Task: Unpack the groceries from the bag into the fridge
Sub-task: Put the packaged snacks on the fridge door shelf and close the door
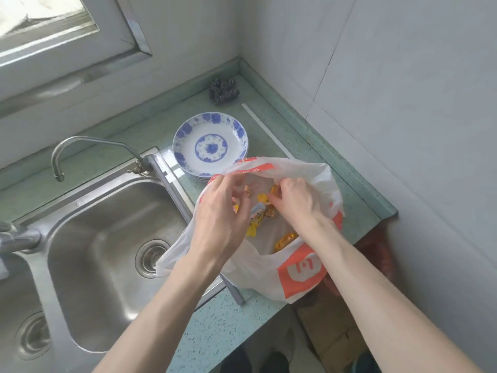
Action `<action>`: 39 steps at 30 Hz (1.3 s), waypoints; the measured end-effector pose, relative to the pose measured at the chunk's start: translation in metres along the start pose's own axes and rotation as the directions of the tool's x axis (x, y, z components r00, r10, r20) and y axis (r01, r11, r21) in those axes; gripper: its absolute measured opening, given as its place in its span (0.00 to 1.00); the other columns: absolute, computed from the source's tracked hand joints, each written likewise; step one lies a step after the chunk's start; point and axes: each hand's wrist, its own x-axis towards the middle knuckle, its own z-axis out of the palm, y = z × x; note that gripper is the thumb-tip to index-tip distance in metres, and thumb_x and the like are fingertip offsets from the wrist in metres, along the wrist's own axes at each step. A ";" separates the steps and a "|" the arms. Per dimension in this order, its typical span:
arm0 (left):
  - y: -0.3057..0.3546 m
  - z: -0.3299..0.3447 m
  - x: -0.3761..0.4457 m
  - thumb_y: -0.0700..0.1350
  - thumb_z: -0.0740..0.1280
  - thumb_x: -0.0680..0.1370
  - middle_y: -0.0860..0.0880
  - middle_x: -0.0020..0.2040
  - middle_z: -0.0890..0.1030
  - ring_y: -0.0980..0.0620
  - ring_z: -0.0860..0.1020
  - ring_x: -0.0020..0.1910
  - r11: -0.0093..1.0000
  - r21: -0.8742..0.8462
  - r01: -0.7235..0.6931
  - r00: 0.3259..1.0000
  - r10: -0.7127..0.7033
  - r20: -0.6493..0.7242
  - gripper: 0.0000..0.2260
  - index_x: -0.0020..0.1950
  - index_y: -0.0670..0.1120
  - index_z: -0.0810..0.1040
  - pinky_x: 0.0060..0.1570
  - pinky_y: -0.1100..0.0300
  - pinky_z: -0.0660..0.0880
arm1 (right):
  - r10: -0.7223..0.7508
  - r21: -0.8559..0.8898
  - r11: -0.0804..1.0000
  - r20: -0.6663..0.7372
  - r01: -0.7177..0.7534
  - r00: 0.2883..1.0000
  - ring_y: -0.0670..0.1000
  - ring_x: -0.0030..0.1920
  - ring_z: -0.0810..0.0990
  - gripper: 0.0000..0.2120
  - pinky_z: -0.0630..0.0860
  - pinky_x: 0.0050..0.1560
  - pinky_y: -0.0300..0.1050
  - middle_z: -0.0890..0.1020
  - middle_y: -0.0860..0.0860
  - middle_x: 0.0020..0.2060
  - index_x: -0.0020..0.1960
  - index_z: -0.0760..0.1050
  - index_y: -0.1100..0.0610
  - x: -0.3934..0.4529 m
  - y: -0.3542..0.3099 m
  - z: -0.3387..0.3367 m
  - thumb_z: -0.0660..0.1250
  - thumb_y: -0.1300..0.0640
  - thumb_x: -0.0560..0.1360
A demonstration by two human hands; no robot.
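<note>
The white and orange bag [271, 254] sits on the counter [215, 332], mouth open upward, with wrapped snacks [262, 211] inside. Both forearms reach into it. The left hand [223, 211] has curled fingers over the snacks; whether it grips any is unclear. The right hand [298, 203] pinches a yellow wrapper. Just beyond the hands lies a stack of blue-patterned plates [209, 144]; left of them is the sink [107, 238].

the plastic bag [295, 267] at lower centre is showing white with orange printed blocks, and the wrapped sweets [262, 197] inside are showing yellow and amber. the stacked plates [209, 146] at centre are showing white with blue flower patterns. the countertop [309, 146] is showing pale green with speckles. the scrubber [224, 90] at upper centre is looking dark grey, the sink [107, 238] at left silver.
</note>
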 end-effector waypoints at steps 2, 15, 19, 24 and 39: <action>0.000 -0.003 -0.005 0.52 0.62 0.79 0.56 0.51 0.81 0.52 0.81 0.48 0.999 0.040 -0.006 0.999 0.005 0.039 0.12 0.58 0.51 0.79 0.50 0.48 0.79 | 0.013 -0.088 0.996 0.019 -0.011 1.000 0.61 0.59 0.83 0.18 0.78 0.53 0.51 0.82 0.60 0.56 0.60 0.78 0.60 0.010 -0.009 0.004 0.65 0.46 0.82; 0.006 0.012 -0.009 0.44 0.67 0.78 0.47 0.63 0.78 0.41 0.75 0.64 0.915 0.400 -0.042 0.954 -0.082 0.289 0.13 0.63 0.47 0.78 0.56 0.49 0.73 | -0.015 0.008 1.000 0.029 0.015 0.999 0.60 0.55 0.84 0.18 0.73 0.45 0.49 0.84 0.57 0.52 0.59 0.77 0.57 -0.024 0.001 -0.023 0.61 0.43 0.84; 0.013 0.037 0.001 0.41 0.64 0.77 0.41 0.70 0.77 0.36 0.73 0.70 0.832 0.548 -0.084 0.917 -0.150 0.369 0.21 0.71 0.45 0.73 0.67 0.47 0.69 | -0.051 0.193 0.980 0.064 0.037 0.997 0.55 0.47 0.84 0.13 0.75 0.43 0.48 0.82 0.50 0.44 0.52 0.78 0.54 -0.058 0.019 -0.035 0.66 0.44 0.81; 0.017 0.057 -0.001 0.40 0.55 0.84 0.44 0.71 0.73 0.42 0.71 0.71 0.787 0.610 -0.092 0.848 -0.259 0.462 0.16 0.72 0.47 0.69 0.69 0.53 0.65 | -0.020 0.294 0.956 0.098 -0.010 0.995 0.47 0.44 0.84 0.11 0.78 0.45 0.45 0.85 0.45 0.42 0.51 0.78 0.51 -0.084 0.038 -0.036 0.69 0.44 0.80; 0.051 0.006 -0.036 0.40 0.68 0.78 0.45 0.49 0.83 0.40 0.82 0.50 0.877 0.479 -0.018 0.873 -0.220 0.436 0.05 0.53 0.44 0.78 0.47 0.50 0.79 | -0.147 0.087 0.987 0.165 0.134 0.975 0.60 0.51 0.83 0.04 0.69 0.39 0.49 0.80 0.54 0.49 0.54 0.68 0.56 -0.093 0.028 -0.035 0.60 0.59 0.79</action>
